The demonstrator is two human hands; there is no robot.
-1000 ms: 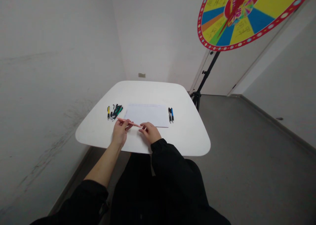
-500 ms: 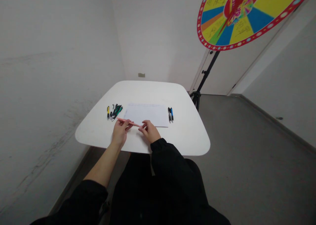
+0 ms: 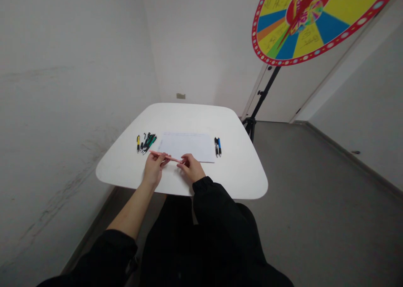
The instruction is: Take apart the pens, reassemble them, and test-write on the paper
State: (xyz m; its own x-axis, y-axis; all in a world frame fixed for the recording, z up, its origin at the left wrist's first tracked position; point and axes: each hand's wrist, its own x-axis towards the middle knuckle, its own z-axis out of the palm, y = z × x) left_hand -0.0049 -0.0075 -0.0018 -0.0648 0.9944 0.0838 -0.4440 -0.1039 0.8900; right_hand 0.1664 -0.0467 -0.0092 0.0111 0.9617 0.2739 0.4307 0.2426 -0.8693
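A slim pink pen [image 3: 172, 158] is held level above the near edge of a white paper sheet [image 3: 189, 146]. My left hand [image 3: 153, 168] is closed on its left part, and my right hand [image 3: 191, 167] pinches its right end. Left of the paper lies a loose pile of several dark and green pens [image 3: 149, 143], with a yellow pen [image 3: 137, 144] beside it. To the right of the paper, a black pen [image 3: 216, 147] and a blue pen [image 3: 219, 147] lie side by side.
The white table [image 3: 242, 173] has rounded corners and stands near the walls. A colourful prize wheel [image 3: 283, 30] on a black stand [image 3: 266, 91] rises behind the table's right side, in front of a door.
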